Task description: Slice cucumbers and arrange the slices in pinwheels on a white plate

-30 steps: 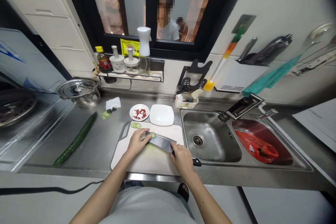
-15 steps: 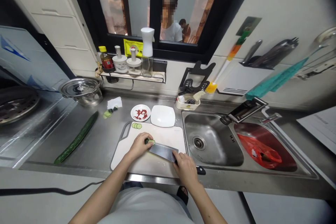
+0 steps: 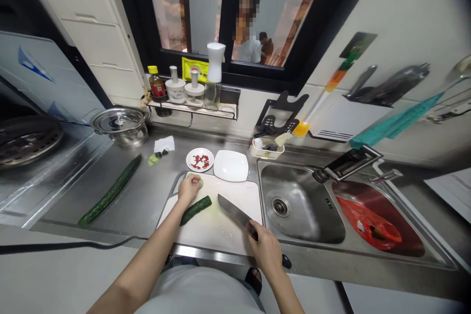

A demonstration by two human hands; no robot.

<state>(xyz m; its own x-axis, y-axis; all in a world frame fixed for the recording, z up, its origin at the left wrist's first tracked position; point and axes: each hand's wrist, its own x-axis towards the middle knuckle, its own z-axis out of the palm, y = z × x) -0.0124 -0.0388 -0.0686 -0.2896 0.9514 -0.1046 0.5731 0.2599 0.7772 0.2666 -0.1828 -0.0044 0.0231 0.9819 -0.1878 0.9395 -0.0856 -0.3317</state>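
At the upper left of the white cutting board (image 3: pixel 235 235), my left hand (image 3: pixel 189 189) pinches a thin cucumber slice (image 3: pixel 200 183). Its fingers partly cover the other slices there. A cut piece of cucumber (image 3: pixel 196 209) lies on the board below that hand, partly behind my left wrist. My right hand (image 3: pixel 268 246) grips the handle of a kitchen knife (image 3: pixel 234 212), its broad blade pointing up and left over the board, apart from the cucumber piece. Behind the board stand a plate of chopped red bits (image 3: pixel 199 160) and a white square plate (image 3: pixel 231 166).
A long whole cucumber (image 3: pixel 110 196) lies left of the board, near cucumber scraps (image 3: pixel 153 159) and a lidded steel pot (image 3: pixel 127 127). The sink (image 3: pixel 301 206) adjoins the board's right side, with a red plastic bag (image 3: pixel 368 223) in its second basin. People show in the window.
My left hand has left the cucumber piece and moved up the board with a slice. The knife has swung away to the right, and the cucumber piece lies uncovered.
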